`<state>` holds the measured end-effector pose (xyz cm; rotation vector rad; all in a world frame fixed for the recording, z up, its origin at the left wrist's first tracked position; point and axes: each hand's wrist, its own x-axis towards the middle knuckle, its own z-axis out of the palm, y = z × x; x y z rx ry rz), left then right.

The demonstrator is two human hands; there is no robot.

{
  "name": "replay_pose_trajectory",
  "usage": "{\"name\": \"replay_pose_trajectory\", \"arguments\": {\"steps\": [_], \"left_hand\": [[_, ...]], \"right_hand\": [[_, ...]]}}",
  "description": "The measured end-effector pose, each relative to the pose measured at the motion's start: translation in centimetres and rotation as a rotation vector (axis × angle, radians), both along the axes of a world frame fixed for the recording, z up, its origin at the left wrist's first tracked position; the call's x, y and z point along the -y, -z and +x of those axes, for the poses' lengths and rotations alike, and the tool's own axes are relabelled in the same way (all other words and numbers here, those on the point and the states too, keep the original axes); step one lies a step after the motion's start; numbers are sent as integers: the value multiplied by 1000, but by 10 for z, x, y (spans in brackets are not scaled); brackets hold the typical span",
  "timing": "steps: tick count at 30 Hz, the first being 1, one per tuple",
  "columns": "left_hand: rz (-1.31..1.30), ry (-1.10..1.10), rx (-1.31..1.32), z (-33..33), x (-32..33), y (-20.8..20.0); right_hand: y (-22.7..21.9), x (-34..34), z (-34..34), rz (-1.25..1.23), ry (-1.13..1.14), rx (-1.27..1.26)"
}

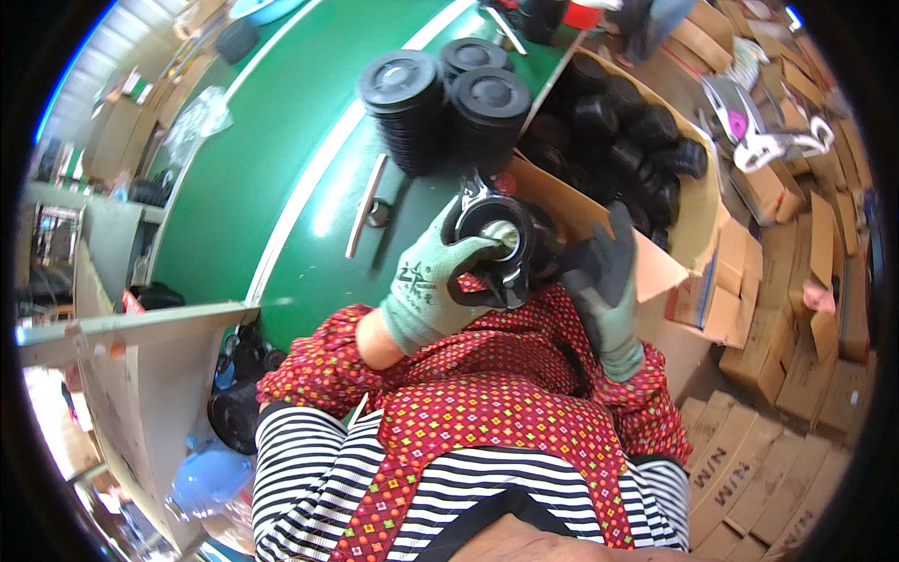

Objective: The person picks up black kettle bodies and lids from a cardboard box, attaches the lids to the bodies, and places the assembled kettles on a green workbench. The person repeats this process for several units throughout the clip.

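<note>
My left hand [426, 286], in a pale green glove with dark fingers, grips a glossy black ring-shaped part [515, 272] in front of my belly. The part has a round opening facing up, with something pale inside, and a lug at its far end. To its right, my right hand [611, 281] is raised with fingers stretched out, in a similar glove and slightly blurred; I see nothing held in it. Beyond the part, stacks of black round lids [398, 82] stand on the green table [272, 178].
Right of the table, an open carton [698, 211] holds many black round parts [599, 112]. A thin bar [366, 206] and a small round piece [378, 214] lie on the table. Flattened cartons [749, 468] cover the floor at right. A blue-tinted jug [211, 482] stands at lower left.
</note>
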<state>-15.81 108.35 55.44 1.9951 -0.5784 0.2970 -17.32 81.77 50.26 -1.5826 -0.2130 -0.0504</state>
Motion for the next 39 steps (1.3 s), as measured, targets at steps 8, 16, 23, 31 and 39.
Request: {"name": "replay_pose_trajectory", "arguments": {"steps": [8, 16, 23, 31, 39], "left_hand": [[-200, 382, -373, -34, -9, 52], [586, -742, -344, 50, -150, 173], [199, -585, -675, 14, -173, 184], [-329, -211, -935, -9, -55, -10], [184, 197, -547, 66, 18, -61]], "right_hand": [[10, 65, 11, 325, 65, -308], [5, 28, 57, -923, 238, 230], [-9, 15, 36, -1018, -40, 163], [-54, 33, 39, -246, -250, -144], [-97, 46, 92, -357, -231, 394]]}}
